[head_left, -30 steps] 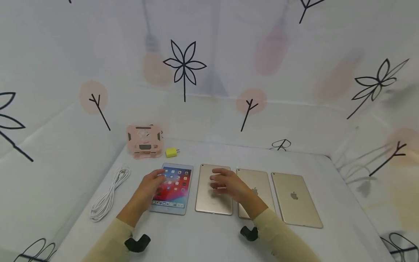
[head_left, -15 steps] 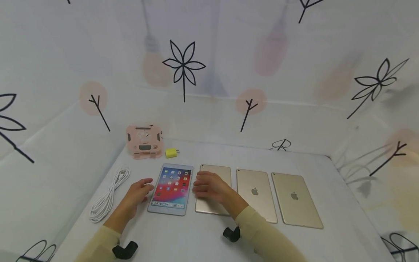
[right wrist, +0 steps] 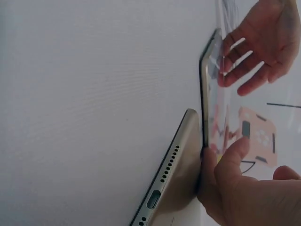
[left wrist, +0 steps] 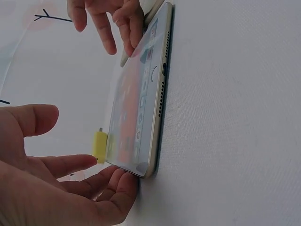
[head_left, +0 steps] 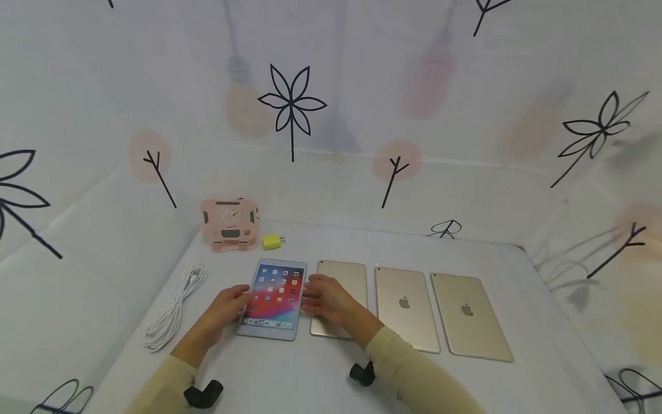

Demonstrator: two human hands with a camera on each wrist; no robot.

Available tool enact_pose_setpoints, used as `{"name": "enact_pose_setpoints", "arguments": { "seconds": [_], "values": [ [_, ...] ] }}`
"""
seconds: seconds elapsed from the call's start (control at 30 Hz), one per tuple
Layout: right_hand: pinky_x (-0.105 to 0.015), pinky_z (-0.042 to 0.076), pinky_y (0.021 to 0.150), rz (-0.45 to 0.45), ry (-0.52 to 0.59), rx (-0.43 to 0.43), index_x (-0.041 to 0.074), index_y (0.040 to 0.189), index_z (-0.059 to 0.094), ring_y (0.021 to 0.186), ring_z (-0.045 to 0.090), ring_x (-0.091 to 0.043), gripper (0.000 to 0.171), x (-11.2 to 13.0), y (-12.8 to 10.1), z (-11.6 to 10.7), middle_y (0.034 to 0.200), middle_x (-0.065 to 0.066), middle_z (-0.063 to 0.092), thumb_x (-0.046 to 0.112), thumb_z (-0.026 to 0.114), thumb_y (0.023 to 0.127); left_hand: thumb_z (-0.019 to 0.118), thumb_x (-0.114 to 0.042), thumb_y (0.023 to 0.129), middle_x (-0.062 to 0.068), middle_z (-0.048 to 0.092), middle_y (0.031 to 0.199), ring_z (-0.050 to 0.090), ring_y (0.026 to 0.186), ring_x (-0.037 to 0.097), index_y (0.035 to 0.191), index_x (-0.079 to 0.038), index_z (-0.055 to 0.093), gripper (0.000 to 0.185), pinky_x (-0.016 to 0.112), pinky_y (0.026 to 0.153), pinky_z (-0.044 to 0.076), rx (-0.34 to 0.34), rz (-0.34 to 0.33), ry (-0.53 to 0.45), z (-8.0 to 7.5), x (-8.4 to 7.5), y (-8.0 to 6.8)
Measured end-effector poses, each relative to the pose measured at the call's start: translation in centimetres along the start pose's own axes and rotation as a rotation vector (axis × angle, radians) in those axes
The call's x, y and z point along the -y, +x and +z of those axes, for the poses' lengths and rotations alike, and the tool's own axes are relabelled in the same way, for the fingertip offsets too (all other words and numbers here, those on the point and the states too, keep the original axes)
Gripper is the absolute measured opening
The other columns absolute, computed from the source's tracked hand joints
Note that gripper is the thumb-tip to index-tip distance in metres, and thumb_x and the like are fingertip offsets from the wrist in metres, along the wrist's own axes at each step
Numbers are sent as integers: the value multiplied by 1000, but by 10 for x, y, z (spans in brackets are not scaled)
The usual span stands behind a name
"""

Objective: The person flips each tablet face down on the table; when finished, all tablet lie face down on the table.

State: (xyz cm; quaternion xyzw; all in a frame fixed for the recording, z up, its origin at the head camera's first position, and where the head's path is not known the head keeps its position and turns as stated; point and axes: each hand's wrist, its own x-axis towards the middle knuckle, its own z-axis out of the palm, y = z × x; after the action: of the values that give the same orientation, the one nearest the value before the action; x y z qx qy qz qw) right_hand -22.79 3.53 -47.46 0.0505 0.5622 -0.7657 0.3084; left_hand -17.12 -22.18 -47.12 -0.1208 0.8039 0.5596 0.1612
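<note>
A tablet [head_left: 281, 282] with a lit screen of app icons lies face up on the white table. My left hand [head_left: 221, 315] is at its left edge; in the left wrist view the left fingertips [left wrist: 123, 188] touch the tablet's side with the thumb raised apart. My right hand [head_left: 331, 302] is at the opposite edge, over part of a gold tablet [head_left: 351, 276] lying face down. In the right wrist view the right fingers [right wrist: 211, 174] reach the lit tablet's edge, fairly straight. The tablet lies flat between both hands.
Two more gold tablets, one in the middle [head_left: 405, 316] and one at the right [head_left: 468, 322], lie face down. A pink stand [head_left: 230, 224], a yellow charger plug [head_left: 271, 241] and a coiled white cable [head_left: 170, 313] are at the left. A patterned cloth [head_left: 331, 190] rises behind the table.
My left hand drew back from over the lit screen to the tablet's left side, then came in to its edge. My right hand moved left from above the gold tablet to the lit tablet's right edge.
</note>
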Motion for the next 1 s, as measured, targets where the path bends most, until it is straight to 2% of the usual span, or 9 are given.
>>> {"name": "enact_pose_setpoints", "arguments": {
  "seconds": [0.07,0.3,0.43,0.57,0.67,0.8,0.9,1.0],
  "values": [
    [-39,55,85,-6,-10,-9,0,147,28,113,55,-39,59,-1,0,-1,133,-27,46,16,53,97,49,-34,98,23,26,151,31,135,40,148,-1,31,62,56,108,32,4,4,1,2,0,0],
    [-32,54,80,-25,-15,1,1,149,25,105,57,-32,66,-2,2,-2,133,-23,48,17,58,93,56,-38,95,24,37,146,36,131,41,149,-8,32,66,64,106,29,21,11,17,6,-2,-5],
    [-29,53,78,-36,30,17,0,148,26,103,57,-27,64,-1,2,0,132,-21,47,16,57,94,59,-40,93,22,36,146,35,130,42,149,-11,32,68,67,104,28,38,12,38,6,-3,-6],
    [-25,52,77,-41,156,100,-2,140,38,99,57,-23,50,0,1,6,124,-17,53,16,53,96,60,-46,92,21,37,145,37,130,40,150,-15,31,72,66,104,30,79,50,45,6,-4,-5],
    [-24,52,76,-48,186,189,0,139,42,93,57,-20,44,-2,3,17,113,-13,57,16,49,99,59,-50,91,21,35,148,36,133,39,151,-20,31,73,64,106,28,114,88,24,8,-5,-5],
    [-33,54,82,-70,134,267,14,147,38,98,59,-22,50,-10,5,35,119,-13,57,15,51,99,57,-53,91,18,27,154,27,139,38,152,-25,30,72,64,109,23,139,130,5,11,-7,-6],
    [-49,51,91,-79,125,315,29,150,34,112,57,-29,57,-16,5,46,136,-14,49,18,56,98,54,-57,91,13,23,157,19,143,37,152,-27,29,72,66,109,18,152,138,-23,11,-7,-7],
    [-60,44,94,-93,135,350,36,150,30,117,54,-34,59,-21,4,53,143,-12,42,22,54,99,51,-58,92,7,21,158,13,145,34,153,-27,27,72,65,111,13,168,139,-78,11,-6,-9]
  ]
}}
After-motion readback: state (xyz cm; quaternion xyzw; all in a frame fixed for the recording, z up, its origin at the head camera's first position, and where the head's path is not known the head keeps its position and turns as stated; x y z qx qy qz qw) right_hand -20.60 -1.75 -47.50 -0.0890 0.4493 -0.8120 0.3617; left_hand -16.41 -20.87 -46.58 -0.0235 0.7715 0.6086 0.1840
